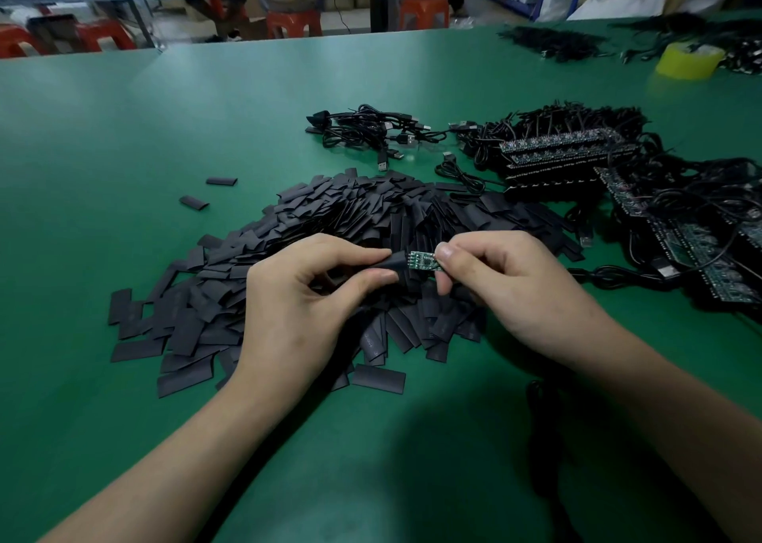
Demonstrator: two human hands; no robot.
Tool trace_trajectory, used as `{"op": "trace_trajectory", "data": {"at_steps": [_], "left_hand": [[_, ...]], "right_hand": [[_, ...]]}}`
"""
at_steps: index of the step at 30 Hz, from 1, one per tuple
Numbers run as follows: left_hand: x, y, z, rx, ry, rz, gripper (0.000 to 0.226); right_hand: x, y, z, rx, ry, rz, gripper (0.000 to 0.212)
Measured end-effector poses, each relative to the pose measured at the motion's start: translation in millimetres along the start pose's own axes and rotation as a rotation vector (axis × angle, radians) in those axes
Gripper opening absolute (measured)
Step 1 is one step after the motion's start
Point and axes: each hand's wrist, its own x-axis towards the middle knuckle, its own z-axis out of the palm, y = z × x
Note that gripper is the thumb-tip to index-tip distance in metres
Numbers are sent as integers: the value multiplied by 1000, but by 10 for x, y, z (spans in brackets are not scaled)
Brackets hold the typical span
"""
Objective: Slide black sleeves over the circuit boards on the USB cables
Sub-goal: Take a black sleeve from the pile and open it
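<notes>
Clearly we are early in fitting this one: our left hand [305, 295] pinches a black sleeve [389, 265] between thumb and forefinger. Its mouth just meets the pinned end of the circuit board [424, 261], which our right hand [515, 287] pinches by the other end, above the pile of sleeves [330, 221] at the middle of the table [165, 130]. Nearly all the board shows bare. Toward the right edge lie stacked boards [565, 146] on cables, unsleeved, so we judge most of the job is left. The cable bundle [363, 130] behind the pile may be finished; we cannot tell. Faint print on some sleeves is unreadable.
</notes>
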Motion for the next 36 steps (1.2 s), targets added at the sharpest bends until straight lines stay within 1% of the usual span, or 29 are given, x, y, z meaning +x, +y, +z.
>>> {"op": "trace_trajectory", "data": {"at_steps": [7, 10, 13, 15, 17, 20, 23, 31, 36], "left_hand": [[0, -6, -26, 187, -11, 149, 16], [-11, -27, -35, 295, -23, 241, 19], [-9, -46, -43, 338, -43, 302, 22], [-14, -39, -37, 322, -47, 288, 23], [-14, -23, -26, 279, -51, 234, 23], [2, -4, -22, 233, -73, 143, 24], [11, 5, -26, 222, -99, 109, 25], [10, -1, -21, 233, -106, 111, 25], [3, -28, -33, 230, -190, 187, 23]], "right_hand": [[-14, 5, 10, -19, -25, 61, 41], [-8, 7, 8, 65, -77, 109, 42], [3, 2, 13, 164, -98, 153, 43], [4, 2, 22, 212, -95, 166, 43], [-3, 8, 34, 200, -89, 163, 43], [-18, 14, 49, 49, -79, 123, 41], [-20, 14, 43, -32, -62, 101, 39], [-21, -6, 14, -72, -89, 98, 39], [-18, -7, 34, -30, -141, 112, 39]]}}
